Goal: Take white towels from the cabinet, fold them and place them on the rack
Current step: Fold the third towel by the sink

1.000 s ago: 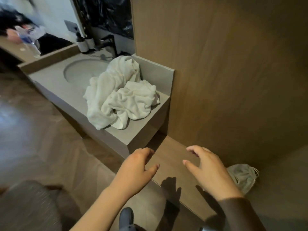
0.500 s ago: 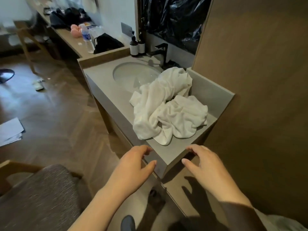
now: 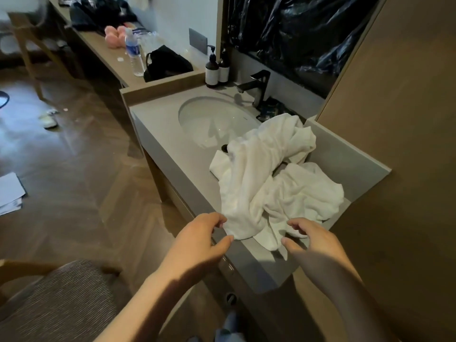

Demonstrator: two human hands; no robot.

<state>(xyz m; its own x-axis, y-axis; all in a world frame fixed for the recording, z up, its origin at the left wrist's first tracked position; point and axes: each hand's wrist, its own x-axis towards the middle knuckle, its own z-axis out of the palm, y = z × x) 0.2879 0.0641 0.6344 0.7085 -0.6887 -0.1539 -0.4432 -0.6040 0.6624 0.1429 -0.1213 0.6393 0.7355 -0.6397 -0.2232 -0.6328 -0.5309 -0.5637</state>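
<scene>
While white towels [image 3: 271, 183] lie crumpled on worktop [image 3: 158, 119] just beside sink [image 3: 209, 119], awaiting folding: left hand [image 3: 197, 240], right hand [image 3: 315, 240] at heap's near edge, fingers [image 3: 217, 218] loosely curled, gripping nothing yet, poised to pinch.

The white towels [image 3: 271, 186] lie in one crumpled, unfolded heap at the right end of the grey counter [image 3: 162, 134]. The far side of the heap touches the rim of the sink [image 3: 212, 119]. Its right side rests against the raised end panel, and its near folds reach the counter's front edge.
</scene>
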